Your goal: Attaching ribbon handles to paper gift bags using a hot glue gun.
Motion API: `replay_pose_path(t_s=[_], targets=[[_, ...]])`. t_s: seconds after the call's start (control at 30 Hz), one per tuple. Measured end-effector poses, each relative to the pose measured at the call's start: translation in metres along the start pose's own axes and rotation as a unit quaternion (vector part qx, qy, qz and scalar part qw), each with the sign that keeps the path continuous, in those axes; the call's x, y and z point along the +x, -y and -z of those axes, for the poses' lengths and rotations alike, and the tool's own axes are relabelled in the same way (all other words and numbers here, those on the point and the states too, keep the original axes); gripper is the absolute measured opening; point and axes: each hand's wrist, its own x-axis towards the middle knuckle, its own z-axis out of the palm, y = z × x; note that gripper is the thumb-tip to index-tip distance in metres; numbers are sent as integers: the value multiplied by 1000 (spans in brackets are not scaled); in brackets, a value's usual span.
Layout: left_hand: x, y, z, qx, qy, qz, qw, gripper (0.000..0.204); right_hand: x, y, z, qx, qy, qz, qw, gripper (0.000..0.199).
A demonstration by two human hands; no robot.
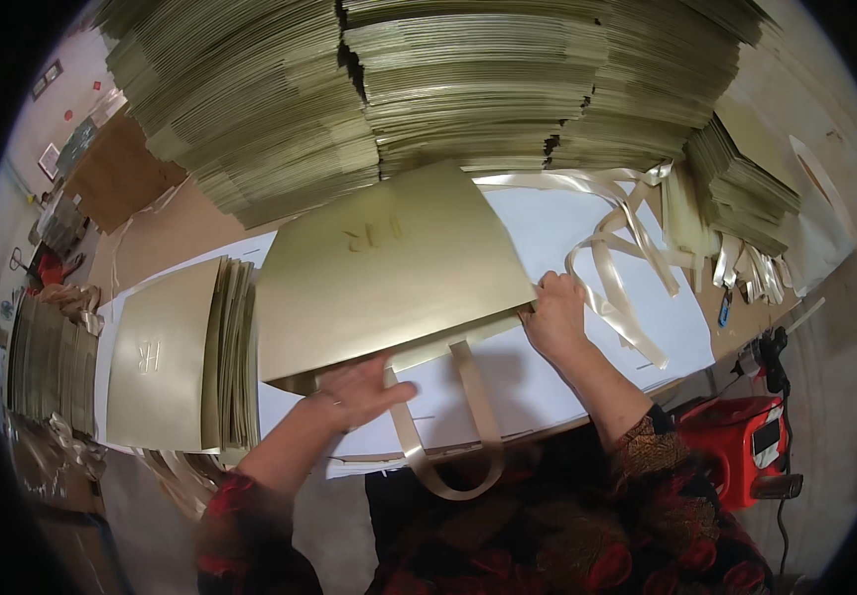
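Observation:
A shiny gold paper bag with an embossed mark lies tilted in front of me, its open mouth toward me. From the mouth hangs a beige ribbon handle, looping down past the table's front edge. My right hand grips the bag's near right corner, with its fingers curled on the edge. At the left part of the mouth is my left hand. Its thumb points right beside the ribbon, while the other fingers are slightly blurred and mostly hidden under the bag's edge.
Tall stacks of flat gold bags wall off the back. More gold bags stand bundled at left. Loose ribbons lie on white sheets at right, near a blue cutter. A red stool-like object stands low at right.

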Motion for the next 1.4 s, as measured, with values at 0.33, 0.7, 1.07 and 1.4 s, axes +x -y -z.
replay_pose_path(t_s=[0.33,0.7,1.07,1.4], targets=[[52,-24,-34,42,-94,-157,982,77,-1,-1,-2,41,-10,19,999,11],[-32,35,-34,297,-223,69,926,98,4,-1,44,57,169,-4,984,53],[70,-107,-13,-785,-330,-127,509,83,-53,-129,129,-29,294,-188,937,41],[-1,-48,-3,-626,-426,-120,643,21,-1,-123,105,170,121,-135,969,25]])
